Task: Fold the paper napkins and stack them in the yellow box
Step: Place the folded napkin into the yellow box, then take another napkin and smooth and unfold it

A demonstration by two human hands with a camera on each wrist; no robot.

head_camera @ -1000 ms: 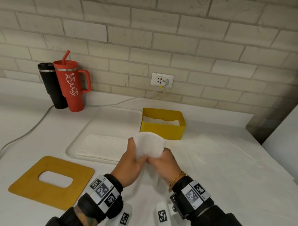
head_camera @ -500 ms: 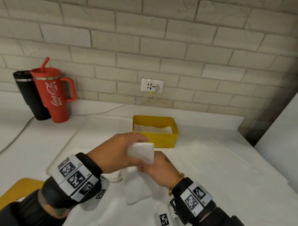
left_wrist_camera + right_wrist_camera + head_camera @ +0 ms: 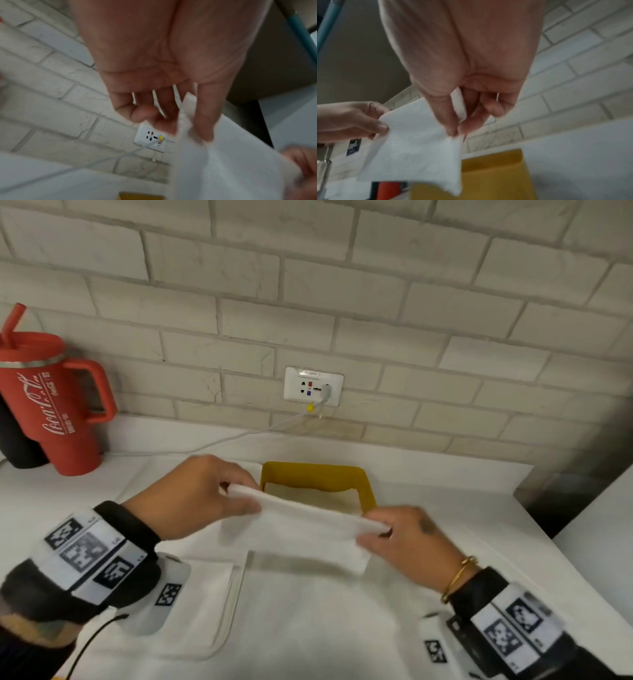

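Both hands hold one paper napkin (image 3: pixel 301 525) in the air, stretched between them. The left hand (image 3: pixel 191 494) pinches one top corner between thumb and fingers, and the right hand (image 3: pixel 414 539) pinches the opposite top corner the same way; the right wrist view shows thumb and forefinger closed on the paper's edge. Along the top, between the two grips, the napkin runs as a doubled edge, and the rest of the sheet hangs below that line, loose and unsupported.

The yellow box (image 3: pixel 364 491) stands on the counter just beyond the two grips, behind the napkin's upper edge. Some white paper already lies inside it. A flat pile of napkins (image 3: pixel 202 594) lies below the left wrist on a tray (image 3: pixel 236 604).

By my reading the step in hand is the folding itself: the sheet looks folded once and pulled taut, but is still too wide for the box. The next move probably calls for bringing the two pinched corners together, so that the hanging part doubles over evenly, then pressing the crease flat. Only after that should the napkin go forward from the grips and down into the box on top of what lies there.
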